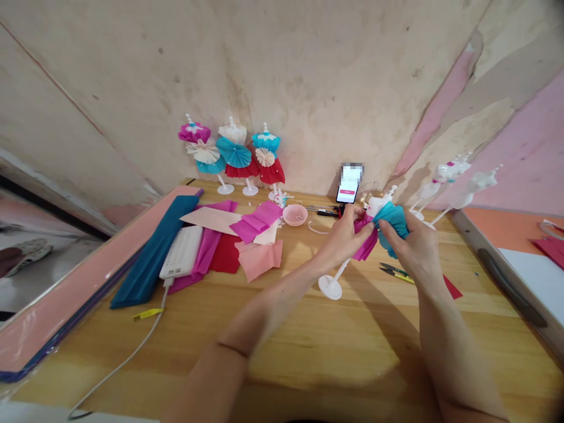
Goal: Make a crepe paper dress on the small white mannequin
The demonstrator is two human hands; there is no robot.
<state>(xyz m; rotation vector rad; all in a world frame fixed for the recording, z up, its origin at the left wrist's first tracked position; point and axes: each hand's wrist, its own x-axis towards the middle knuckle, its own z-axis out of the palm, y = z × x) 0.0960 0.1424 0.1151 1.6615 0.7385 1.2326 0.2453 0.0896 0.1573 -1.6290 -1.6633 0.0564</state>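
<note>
My left hand (346, 234) pinches a small white mannequin stand (331, 286) near its torso, where magenta pleated paper (365, 247) is wrapped. My right hand (408, 244) is closed on a teal pleated paper fan (392, 217) pressed against the same mannequin. The stand is tilted, its round base resting on the wooden table (308, 341). Both hands meet above the table's middle right.
Three dressed mannequins (233, 154) stand by the wall. Sheets of teal, pink and red paper (211, 241), a white power bank (181, 251) with cable, a pink bowl (295, 214), a phone (348, 189), yellow snips (396, 272) and bare mannequins (458, 182) lie around.
</note>
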